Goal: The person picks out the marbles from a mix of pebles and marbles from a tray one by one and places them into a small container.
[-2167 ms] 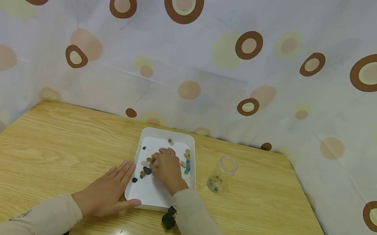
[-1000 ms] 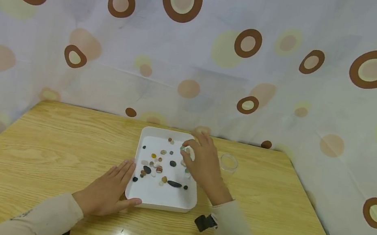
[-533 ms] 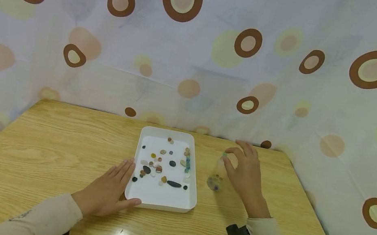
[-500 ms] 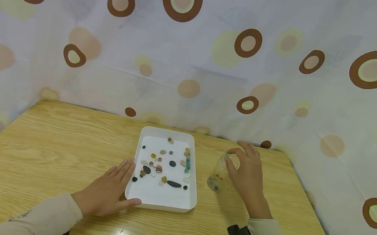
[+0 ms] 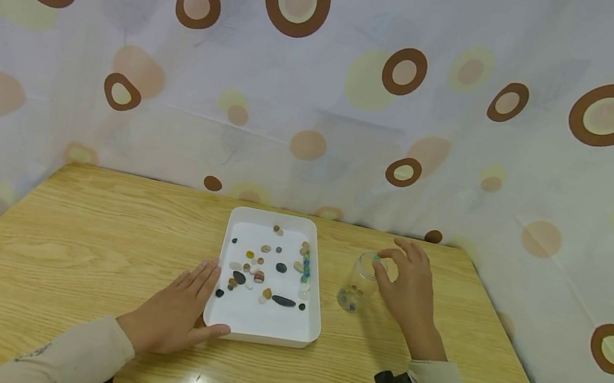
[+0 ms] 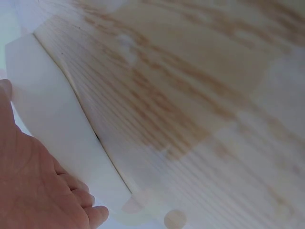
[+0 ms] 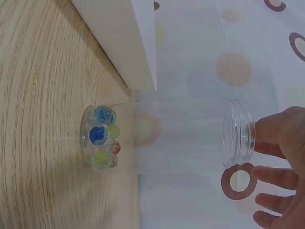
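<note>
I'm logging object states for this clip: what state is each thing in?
Jar: upright, uncovered, mostly unfilled.
Marbles: at the jar's bottom.
White tray: flat, uncovered.
Dark stones: scattered in the tray.
Left hand: touches the tray's left edge.
Right hand: pinches a greenish piece at the jar's mouth.

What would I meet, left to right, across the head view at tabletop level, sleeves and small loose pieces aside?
Left hand → white tray → clear jar → right hand.
</note>
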`<control>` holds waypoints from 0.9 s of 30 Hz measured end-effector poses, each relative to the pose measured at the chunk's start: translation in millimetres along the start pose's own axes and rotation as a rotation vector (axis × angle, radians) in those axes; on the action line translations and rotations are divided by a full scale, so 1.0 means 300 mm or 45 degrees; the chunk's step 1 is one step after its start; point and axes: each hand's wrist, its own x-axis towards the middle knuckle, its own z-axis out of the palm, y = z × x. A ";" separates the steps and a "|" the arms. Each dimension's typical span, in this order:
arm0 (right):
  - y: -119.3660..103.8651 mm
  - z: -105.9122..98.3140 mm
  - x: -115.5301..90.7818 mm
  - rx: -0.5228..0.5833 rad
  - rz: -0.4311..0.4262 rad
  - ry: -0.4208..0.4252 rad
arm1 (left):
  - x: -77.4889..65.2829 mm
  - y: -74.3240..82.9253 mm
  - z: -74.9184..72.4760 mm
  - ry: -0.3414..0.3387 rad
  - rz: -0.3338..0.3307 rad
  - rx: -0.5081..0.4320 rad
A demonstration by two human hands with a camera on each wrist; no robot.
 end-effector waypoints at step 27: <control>-0.005 -0.008 -0.001 0.017 0.105 -0.118 | 0.000 -0.005 0.005 -0.006 0.003 0.020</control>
